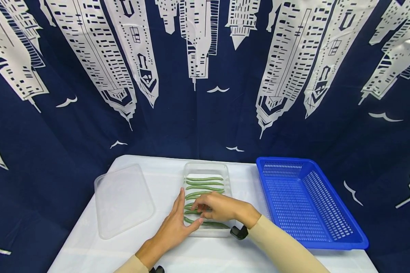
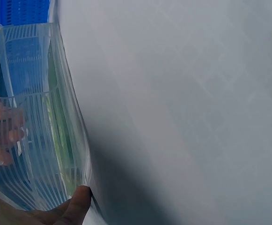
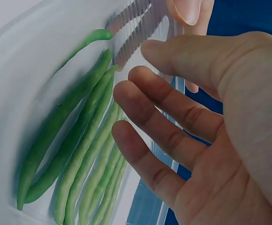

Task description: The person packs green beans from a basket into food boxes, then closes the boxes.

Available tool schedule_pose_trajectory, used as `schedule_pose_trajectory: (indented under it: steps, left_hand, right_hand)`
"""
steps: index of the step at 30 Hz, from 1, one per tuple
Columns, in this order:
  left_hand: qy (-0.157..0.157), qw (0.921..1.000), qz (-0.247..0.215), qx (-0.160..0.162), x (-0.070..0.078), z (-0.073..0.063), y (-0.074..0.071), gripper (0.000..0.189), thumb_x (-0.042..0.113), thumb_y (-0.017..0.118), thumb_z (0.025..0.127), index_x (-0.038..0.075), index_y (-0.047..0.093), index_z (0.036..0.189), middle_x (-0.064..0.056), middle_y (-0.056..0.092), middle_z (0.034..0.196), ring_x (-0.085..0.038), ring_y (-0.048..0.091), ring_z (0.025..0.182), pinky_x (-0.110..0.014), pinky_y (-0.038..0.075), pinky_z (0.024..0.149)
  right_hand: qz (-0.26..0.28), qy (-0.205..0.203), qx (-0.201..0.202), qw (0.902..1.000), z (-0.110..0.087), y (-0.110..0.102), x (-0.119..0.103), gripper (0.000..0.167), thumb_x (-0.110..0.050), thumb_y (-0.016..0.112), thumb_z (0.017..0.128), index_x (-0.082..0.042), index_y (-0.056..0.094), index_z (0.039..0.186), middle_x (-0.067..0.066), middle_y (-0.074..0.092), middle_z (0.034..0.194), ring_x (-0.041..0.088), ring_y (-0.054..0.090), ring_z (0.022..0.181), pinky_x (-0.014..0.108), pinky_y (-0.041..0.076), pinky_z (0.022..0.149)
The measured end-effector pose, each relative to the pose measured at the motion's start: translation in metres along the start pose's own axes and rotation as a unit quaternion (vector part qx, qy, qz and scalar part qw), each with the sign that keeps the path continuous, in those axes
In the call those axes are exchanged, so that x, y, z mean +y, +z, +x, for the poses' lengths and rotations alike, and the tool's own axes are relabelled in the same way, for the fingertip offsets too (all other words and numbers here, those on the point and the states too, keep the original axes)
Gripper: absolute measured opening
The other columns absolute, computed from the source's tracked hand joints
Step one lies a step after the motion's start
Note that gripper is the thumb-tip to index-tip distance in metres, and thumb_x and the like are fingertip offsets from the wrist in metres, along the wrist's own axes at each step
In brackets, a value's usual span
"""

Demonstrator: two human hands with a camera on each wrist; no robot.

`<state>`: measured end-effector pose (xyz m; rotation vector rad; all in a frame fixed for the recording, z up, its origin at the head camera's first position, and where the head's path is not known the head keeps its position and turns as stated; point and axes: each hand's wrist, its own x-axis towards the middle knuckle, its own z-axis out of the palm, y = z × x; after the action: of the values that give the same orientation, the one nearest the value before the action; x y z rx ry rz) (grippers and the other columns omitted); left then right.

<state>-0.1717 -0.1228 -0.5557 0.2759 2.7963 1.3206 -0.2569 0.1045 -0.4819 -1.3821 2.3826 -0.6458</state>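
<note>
A clear plastic container (image 1: 210,232) stands on the white table, with several green beans (image 1: 205,183) lying crosswise in rows inside it. My left hand (image 1: 175,229) rests against the container's left side, its fingers straight and its thumb at the near rim. In the left wrist view a fingertip (image 2: 82,199) touches the base of the ribbed wall (image 2: 37,122). My right hand (image 1: 222,206) hovers over the container, fingers loosely bent above the nearer beans. The right wrist view shows that hand (image 3: 187,126) with nothing between thumb and fingers, beside the green beans (image 3: 77,136).
On the left of the table lies a flat translucent lid (image 1: 124,201). A blue plastic basket (image 1: 305,206) with perforated walls stands on the right, close to my right forearm. Behind the table hangs a dark blue curtain (image 1: 198,125) printed with white buildings.
</note>
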Motion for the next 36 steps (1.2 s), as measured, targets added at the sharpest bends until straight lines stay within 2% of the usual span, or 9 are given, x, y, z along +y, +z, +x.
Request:
schedule_pose_trajectory:
  steps: [5,11,18,22,25,29,32,36]
  left_hand:
    - [0.002,1.0000,-0.001,0.001,0.001,0.000,0.000,0.131,0.075,0.075,0.105,0.012,-0.003,0.189,-0.019,0.006,0.198,-0.054,0.039,0.172,-0.071,0.046,0.131]
    - [0.005,0.9999,0.010,-0.001,0.002,0.000,-0.001,0.127,0.076,0.070,0.107,0.010,-0.002,0.189,-0.020,0.008,0.197,-0.055,0.039,0.171,-0.071,0.046,0.131]
    - [0.011,0.9999,0.000,-0.006,-0.001,-0.004,-0.004,0.117,0.070,0.064,0.114,0.008,-0.002,0.188,-0.024,0.011,0.196,-0.053,0.033,0.175,-0.073,0.039,0.135]
    - [0.010,0.9999,-0.012,-0.003,-0.004,-0.009,-0.007,0.111,0.065,0.062,0.117,0.008,0.000,0.188,-0.025,0.013,0.195,-0.050,0.029,0.177,-0.072,0.034,0.139]
    - [0.003,0.9998,-0.020,0.006,-0.007,-0.014,-0.011,0.105,0.061,0.059,0.119,0.009,0.001,0.189,-0.025,0.016,0.195,-0.051,0.041,0.172,-0.071,0.039,0.136]
    - [0.005,0.9993,-0.026,0.025,-0.010,-0.018,-0.022,0.095,0.056,0.054,0.122,0.011,0.005,0.189,-0.026,0.024,0.193,-0.051,0.061,0.158,-0.067,0.058,0.121]
    - [0.006,0.9989,-0.023,0.041,-0.012,-0.021,-0.033,0.089,0.054,0.054,0.123,0.013,0.010,0.189,-0.025,0.029,0.191,-0.049,0.064,0.155,-0.060,0.065,0.113]
    - [-0.003,0.9976,-0.011,0.068,-0.022,-0.028,-0.050,0.086,0.049,0.057,0.123,0.014,0.015,0.189,-0.024,0.034,0.189,-0.047,0.066,0.154,-0.057,0.066,0.111]
  right_hand:
    - [0.007,0.001,0.013,0.9999,-0.005,-0.001,-0.001,0.031,-0.004,0.076,0.111,-0.008,0.080,0.141,0.010,0.085,0.126,-0.001,0.071,0.107,0.025,0.065,0.100]
    - [0.001,0.005,0.041,0.9991,-0.010,0.000,-0.004,0.031,-0.006,0.075,0.113,-0.004,0.079,0.143,0.008,0.084,0.122,0.002,0.072,0.105,0.025,0.065,0.096]
    - [-0.017,0.018,0.106,0.9941,-0.011,0.007,-0.012,0.030,-0.009,0.072,0.114,-0.005,0.078,0.143,0.005,0.085,0.122,0.006,0.075,0.108,0.024,0.065,0.095]
    - [-0.005,0.018,0.139,0.9901,-0.012,0.014,-0.018,0.029,-0.006,0.072,0.114,-0.005,0.077,0.142,0.007,0.084,0.124,0.007,0.076,0.105,0.026,0.067,0.093]
    - [0.006,0.017,0.159,0.9871,-0.010,0.019,-0.023,0.030,-0.005,0.072,0.114,-0.006,0.076,0.143,0.009,0.083,0.125,0.009,0.078,0.104,0.027,0.068,0.092]
    - [0.013,0.015,0.184,0.9828,-0.004,0.024,-0.031,0.032,-0.007,0.073,0.113,-0.006,0.075,0.145,0.010,0.082,0.126,0.012,0.079,0.106,0.025,0.066,0.092]
    - [0.021,0.013,0.200,0.9794,0.003,0.027,-0.037,0.031,-0.007,0.074,0.113,-0.006,0.076,0.144,0.011,0.083,0.129,0.014,0.080,0.109,0.024,0.067,0.093]
    - [0.038,0.013,0.204,0.9780,0.014,0.032,-0.049,0.031,-0.006,0.073,0.112,-0.007,0.077,0.143,0.011,0.081,0.135,0.016,0.080,0.115,0.022,0.066,0.095]
